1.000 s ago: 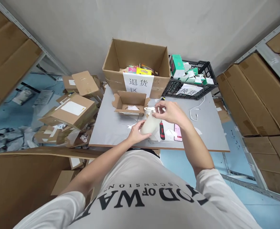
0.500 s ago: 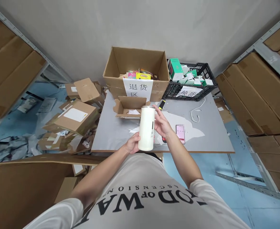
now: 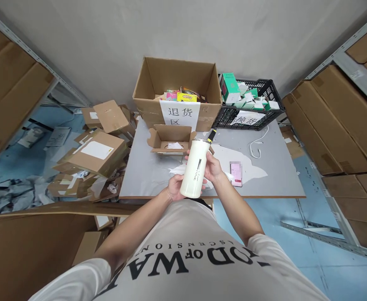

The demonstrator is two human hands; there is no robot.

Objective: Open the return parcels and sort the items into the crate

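Between my two hands is a cream-white tumbler [image 3: 193, 171] with a silver rim and dark lettering on its side, tilted so its top leans right. My left hand [image 3: 175, 187] grips it low on the left, the fingers partly behind it. Around its upper right side wraps my right hand [image 3: 213, 168]. Just beyond the tumbler, a small open carton [image 3: 171, 147] with a white paper inside stands on the table. A black and yellow handle [image 3: 212, 135] shows behind the tumbler's top; the rest of that tool is hidden.
A large cardboard box [image 3: 177, 113] with a paper sign stands at the back, beside a black crate [image 3: 249, 121] of green boxes. A phone [image 3: 236, 174] and a white cable [image 3: 254, 149] lie on the grey table [image 3: 283, 175]. Cartons [image 3: 97, 152] pile up at left.
The tumbler has turned and tilted, its top moving right and its lettering now facing me more. My right hand has slid lower and closed around its side.
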